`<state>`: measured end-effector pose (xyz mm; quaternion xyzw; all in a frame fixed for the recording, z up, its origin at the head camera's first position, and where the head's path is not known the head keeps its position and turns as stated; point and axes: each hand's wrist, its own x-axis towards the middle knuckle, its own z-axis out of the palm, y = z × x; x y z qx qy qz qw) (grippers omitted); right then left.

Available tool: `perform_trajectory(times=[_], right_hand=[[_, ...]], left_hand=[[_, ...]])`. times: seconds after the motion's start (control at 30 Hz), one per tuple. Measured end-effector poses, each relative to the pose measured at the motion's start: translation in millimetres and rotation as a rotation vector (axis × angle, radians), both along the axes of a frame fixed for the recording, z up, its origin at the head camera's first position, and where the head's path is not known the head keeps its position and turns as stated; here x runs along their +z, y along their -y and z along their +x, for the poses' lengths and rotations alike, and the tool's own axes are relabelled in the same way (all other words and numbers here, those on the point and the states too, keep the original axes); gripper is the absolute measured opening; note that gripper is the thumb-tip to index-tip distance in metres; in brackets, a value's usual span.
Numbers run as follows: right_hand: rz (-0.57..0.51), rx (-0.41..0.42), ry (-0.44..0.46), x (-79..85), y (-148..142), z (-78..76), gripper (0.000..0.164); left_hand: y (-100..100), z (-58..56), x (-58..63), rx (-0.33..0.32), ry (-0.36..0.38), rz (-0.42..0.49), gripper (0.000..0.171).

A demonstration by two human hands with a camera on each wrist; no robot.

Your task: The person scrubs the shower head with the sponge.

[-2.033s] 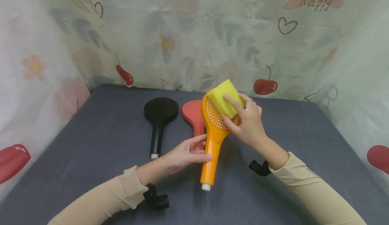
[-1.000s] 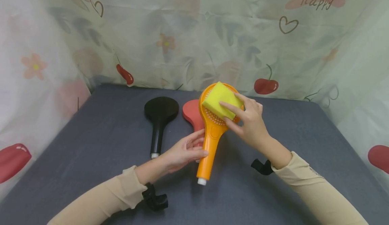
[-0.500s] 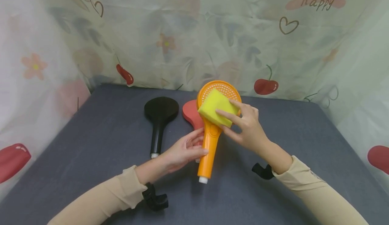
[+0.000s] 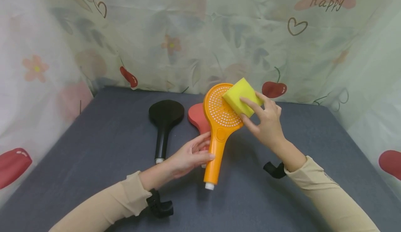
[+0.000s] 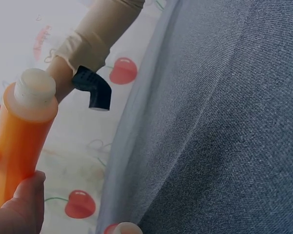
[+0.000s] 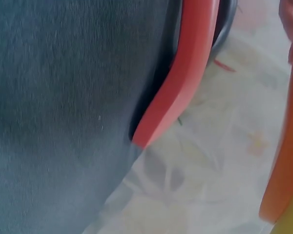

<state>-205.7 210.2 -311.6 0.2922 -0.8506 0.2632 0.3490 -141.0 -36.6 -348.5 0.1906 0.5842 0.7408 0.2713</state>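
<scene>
My left hand [image 4: 188, 157] grips the handle of an orange shower head [image 4: 216, 148], held up off the table with its dotted spray face towards me. The white threaded end [image 5: 35, 87] of its handle shows large in the left wrist view. In my right hand [image 4: 266, 120] a yellow sponge [image 4: 242, 96] is pinched between thumb and fingers, overlapping the upper right edge of the spray face. Behind the orange one lies a red shower head [image 4: 197, 115], partly hidden by it and by my left hand. A black shower head [image 4: 166, 115] lies further left.
A dark grey cloth [image 4: 125, 131] covers the table. Patterned curtains [image 4: 188, 33] stand at the back and both sides. Black curved mounts [image 4: 161, 206] are worn at my wrists, below the sleeves.
The sponge has slid across the spray face, down to the lower part by half a second ago, then up and right to its edge. The left hand and orange shower head have barely moved lately.
</scene>
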Motion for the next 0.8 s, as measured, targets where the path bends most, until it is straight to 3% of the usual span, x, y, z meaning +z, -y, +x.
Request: perform_trajectory(times=[0.27, 0.4, 0.6, 0.7, 0.8], right_hand=[[0.125, 0.173, -0.123, -10.2, 9.0, 13.4, 0.048], [0.103, 0.12, -0.09, -9.6, 1.4, 7.7, 0.051], [-0.027, -0.011, 0.008, -7.4, -8.5, -2.3, 0.044], [-0.005, 0.008, -0.009, -9.3, -5.3, 1.5, 0.043], [0.052, 0.079, -0.071, -12.9, 1.0, 8.6, 0.036]], left_hand=[[1.0, -0.5, 1.2, 0.023, -0.01, 0.029, 0.078], [2.8, 0.2, 0.6, 0.019, -0.01, 0.034, 0.08], [3.3, 0.1, 0.0, 0.02, 0.012, 0.034, 0.08], [3.0, -0.6, 0.4, 0.024, 0.014, 0.03, 0.08], [3.4, -1.8, 0.9, 0.033, 0.002, 0.02, 0.079]])
